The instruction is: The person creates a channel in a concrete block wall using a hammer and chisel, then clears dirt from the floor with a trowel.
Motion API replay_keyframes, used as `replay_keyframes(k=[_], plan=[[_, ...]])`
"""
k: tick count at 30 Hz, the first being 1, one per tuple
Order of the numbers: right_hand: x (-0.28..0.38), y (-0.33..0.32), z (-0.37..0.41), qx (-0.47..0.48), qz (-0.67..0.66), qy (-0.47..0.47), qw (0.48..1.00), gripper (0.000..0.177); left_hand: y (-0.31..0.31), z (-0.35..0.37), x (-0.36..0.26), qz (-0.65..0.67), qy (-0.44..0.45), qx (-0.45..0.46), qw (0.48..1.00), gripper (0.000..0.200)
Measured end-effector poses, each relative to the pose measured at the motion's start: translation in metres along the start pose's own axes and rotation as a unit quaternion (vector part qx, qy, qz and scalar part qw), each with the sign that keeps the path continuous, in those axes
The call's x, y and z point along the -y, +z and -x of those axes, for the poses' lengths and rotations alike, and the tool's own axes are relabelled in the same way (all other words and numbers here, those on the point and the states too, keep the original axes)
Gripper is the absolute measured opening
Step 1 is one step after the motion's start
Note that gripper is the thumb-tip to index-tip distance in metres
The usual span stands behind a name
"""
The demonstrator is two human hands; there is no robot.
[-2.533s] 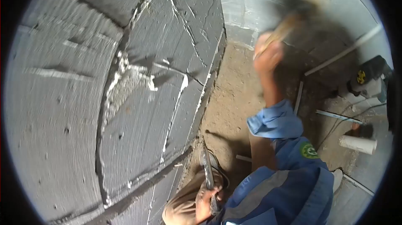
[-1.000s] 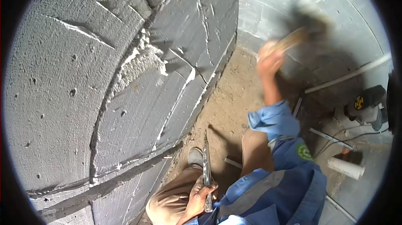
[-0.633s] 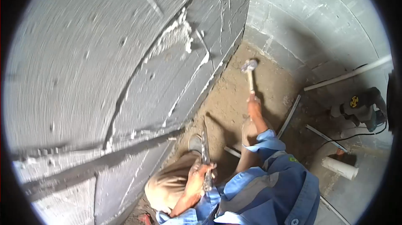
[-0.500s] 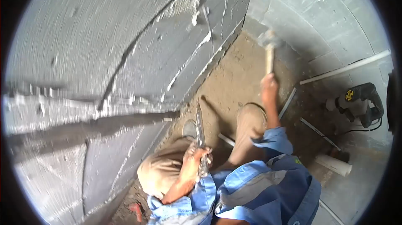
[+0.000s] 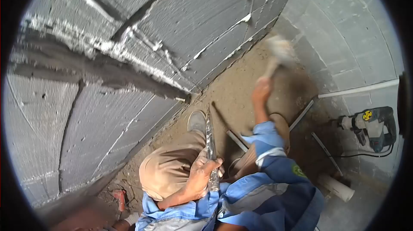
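My left hand (image 5: 203, 173) is wrapped round a long metal chisel (image 5: 210, 136), held nearly upright in the picture above my bent left leg, its pointed end toward the wall's foot. My right hand (image 5: 261, 90) grips the wooden handle of a hammer (image 5: 282, 49), raised over the dirt floor, its head smeared by motion. The grey block wall (image 5: 142, 67) on the left carries a dark cut groove (image 5: 107, 70) that runs down to the floor near the chisel.
A rotary hammer drill (image 5: 374, 128) with a black cord lies at the right. White pipes (image 5: 337, 188) and narrow strips (image 5: 302, 115) are about the floor and right wall (image 5: 348, 37). A red object (image 5: 119, 198) lies lower left, beside a blurred, partly seen person.
The hammer and my right hand have shifted slightly left and down in view, and the hammer tilts differently. My view has turned. The chisel stays in my left hand.
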State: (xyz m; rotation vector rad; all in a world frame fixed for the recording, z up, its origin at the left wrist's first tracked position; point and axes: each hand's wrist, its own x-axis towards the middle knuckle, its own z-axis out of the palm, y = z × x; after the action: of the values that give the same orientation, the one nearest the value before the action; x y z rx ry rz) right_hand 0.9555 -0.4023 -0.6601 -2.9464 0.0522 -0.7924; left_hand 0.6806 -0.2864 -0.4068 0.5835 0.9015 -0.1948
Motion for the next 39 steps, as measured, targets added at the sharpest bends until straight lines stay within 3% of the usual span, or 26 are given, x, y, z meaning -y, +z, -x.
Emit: replay_keyframes(k=[1,2,3,5,6,7,8,10,12,13,15,16,17,19,20,21,23,24,26,27,30,33,36,37,39], plan=[[-0.003,0.021,0.050,0.271,-0.355,0.129,0.886,0.054,-0.002,-0.001,0.000,-0.024,0.012,0.004,1.000,0.026],[-0.001,0.034,0.071,0.442,-0.284,0.168,0.835,0.069,-0.002,0.002,0.003,-0.045,0.023,0.011,0.999,0.028],[0.000,0.029,0.076,0.442,-0.284,0.161,0.836,0.069,0.000,0.005,0.003,-0.039,0.027,0.010,0.999,0.028],[0.004,0.020,0.074,0.385,-0.355,0.273,0.807,0.075,0.006,0.004,-0.003,0.007,0.033,0.014,0.999,0.032],[-0.003,0.003,0.066,0.386,-0.383,0.309,0.780,0.076,0.005,0.005,-0.006,-0.041,0.035,0.009,0.998,0.036],[-0.014,-0.025,0.054,0.398,-0.373,0.344,0.764,0.077,0.005,0.004,-0.008,-0.010,0.013,0.024,1.000,0.040],[-0.032,-0.010,0.050,0.339,-0.419,0.279,0.795,0.078,0.005,0.003,-0.007,-0.006,0.028,0.031,0.999,0.041],[-0.053,-0.036,0.008,0.300,-0.362,0.202,0.859,0.073,0.006,0.004,-0.001,-0.003,0.035,0.032,0.999,0.037],[-0.043,-0.088,-0.045,0.222,-0.415,0.244,0.848,0.073,0.006,0.008,-0.001,0.007,0.031,0.027,0.999,0.038],[-0.041,-0.094,-0.068,0.136,-0.459,0.179,0.859,0.072,0.006,0.010,0.000,0.015,0.031,0.025,0.999,0.039],[-0.014,-0.152,-0.106,0.086,-0.619,0.141,0.768,0.067,-0.001,0.011,0.004,0.015,0.027,0.017,0.999,0.034],[0.014,-0.192,-0.114,0.123,-0.723,0.167,0.659,0.064,-0.004,0.013,0.006,0.026,0.021,0.007,0.999,0.031],[0.024,-0.180,-0.104,0.127,-0.724,0.168,0.657,0.064,-0.008,0.015,0.008,0.036,0.016,-0.002,0.999,0.027],[0.045,-0.134,-0.077,-0.048,-0.713,0.159,0.681,0.063,-0.018,0.014,0.006,0.032,0.008,-0.005,0.999,0.024],[0.056,-0.133,-0.042,-0.027,-0.724,0.117,0.680,0.052,-0.021,0.014,0.008,0.050,0.009,-0.028,0.998,0.021],[0.053,-0.102,0.011,-0.101,-0.408,-0.024,0.907,0.040,-0.022,0.013,0.010,0.069,0.012,-0.050,0.996,0.019],[0.043,0.016,0.189,0.177,-0.502,0.153,0.832,0.049,-0.026,0.006,0.007,0.056,0.024,-0.060,0.996,0.014],[0.047,-0.048,0.182,0.393,-0.433,0.169,0.793,0.047,-0.025,0.004,0.005,0.037,0.034,-0.065,0.997,0.013],[0.060,-0.030,0.189,0.475,-0.341,0.216,0.782,0.066,-0.024,0.002,0.009,0.033,0.055,-0.068,0.996,0.010],[0.051,-0.027,0.179,0.476,-0.365,0.222,0.769,0.076,-0.025,0.002,0.005,0.029,0.056,-0.063,0.996,0.010],[0.026,-0.052,0.124,0.452,-0.418,0.271,0.740,0.076,-0.020,0.009,-0.006,0.055,0.043,-0.042,0.997,0.007],[0.015,-0.076,0.050,0.292,-0.521,0.263,0.758,0.065,-0.010,0.015,-0.009,0.046,0.065,-0.006,0.997,0.015],[0.032,-0.120,-0.032,0.089,-0.698,0.236,0.670,0.055,-0.008,0.018,-0.009,0.033,0.046,-0.003,0.998,0.021],[0.045,-0.140,-0.047,0.090,-0.698,0.236,0.670,0.055,-0.009,0.016,-0.009,0.034,0.046,-0.003,0.998,0.021],[0.061,-0.157,-0.057,0.030,-0.815,0.196,0.545,0.049,-0.015,0.015,-0.009,0.053,0.023,0.002,0.998,0.023]])
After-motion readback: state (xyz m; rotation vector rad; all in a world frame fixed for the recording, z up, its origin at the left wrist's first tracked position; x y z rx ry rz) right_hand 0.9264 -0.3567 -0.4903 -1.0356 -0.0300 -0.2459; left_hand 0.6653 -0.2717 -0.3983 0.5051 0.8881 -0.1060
